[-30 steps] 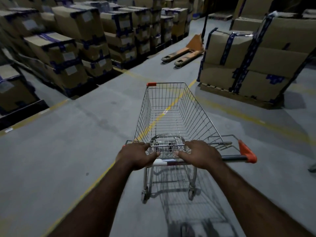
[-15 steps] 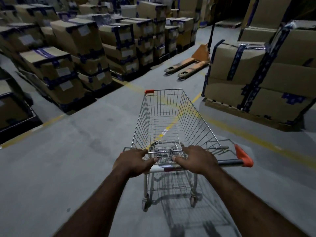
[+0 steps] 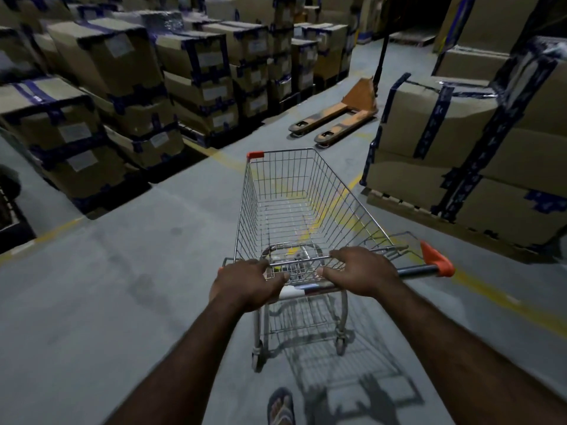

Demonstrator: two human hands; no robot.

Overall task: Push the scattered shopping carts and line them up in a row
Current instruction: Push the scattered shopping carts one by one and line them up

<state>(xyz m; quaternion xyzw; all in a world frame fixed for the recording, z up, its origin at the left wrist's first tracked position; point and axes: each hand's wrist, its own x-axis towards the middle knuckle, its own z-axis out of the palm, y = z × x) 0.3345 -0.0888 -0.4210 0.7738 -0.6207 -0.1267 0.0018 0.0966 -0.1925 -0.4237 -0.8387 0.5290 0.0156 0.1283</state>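
Both hands, left hand (image 3: 248, 283) and right hand (image 3: 362, 273), grip closed around shopping cart (image 3: 294, 210) handle bar (image 3: 414, 270)

A dim warehouse aisle with a grey concrete floor (image 3: 92, 302) marked by worn yellow lines (image 3: 503, 302). On the left, taped cardboard boxes (image 3: 101, 96) stand stacked in rows on dark pallets. On the right, a taller stack of larger boxes (image 3: 460, 154) sits on a wooden pallet (image 3: 408, 207). Between the two sides, farther down the aisle, an orange pallet jack (image 3: 340, 115) rests on the floor. The far end is in darkness.
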